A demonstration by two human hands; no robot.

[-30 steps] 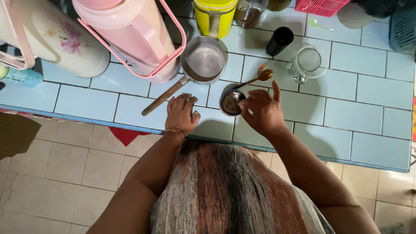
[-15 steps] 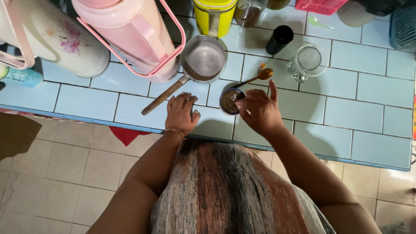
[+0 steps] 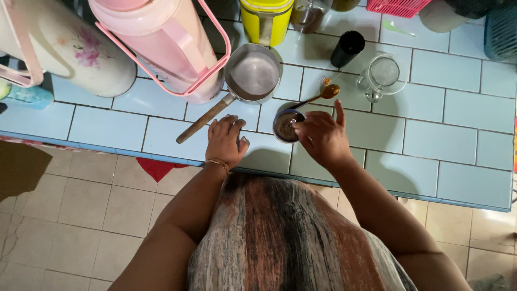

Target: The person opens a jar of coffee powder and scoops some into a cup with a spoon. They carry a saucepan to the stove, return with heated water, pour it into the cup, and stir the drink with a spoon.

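Little has shifted since a second ago: our right hand [image 3: 322, 137] has drawn slightly nearer us.
Near the counter's [image 3: 458, 126] front edge, our left hand [image 3: 225, 141] lies flat, released; right fingers pinch something at the cup [image 3: 286, 126]; spoon [image 3: 322, 96], saucepan [image 3: 252, 75] beyond.

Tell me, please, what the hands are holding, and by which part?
The right hand pinches something over the cup; what it is cannot be told. The left hand lies flat on the counter, holding nothing.

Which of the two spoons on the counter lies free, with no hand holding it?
The brown-bowled spoon beside the glass mug; the other stands in the cup, held by the right hand.
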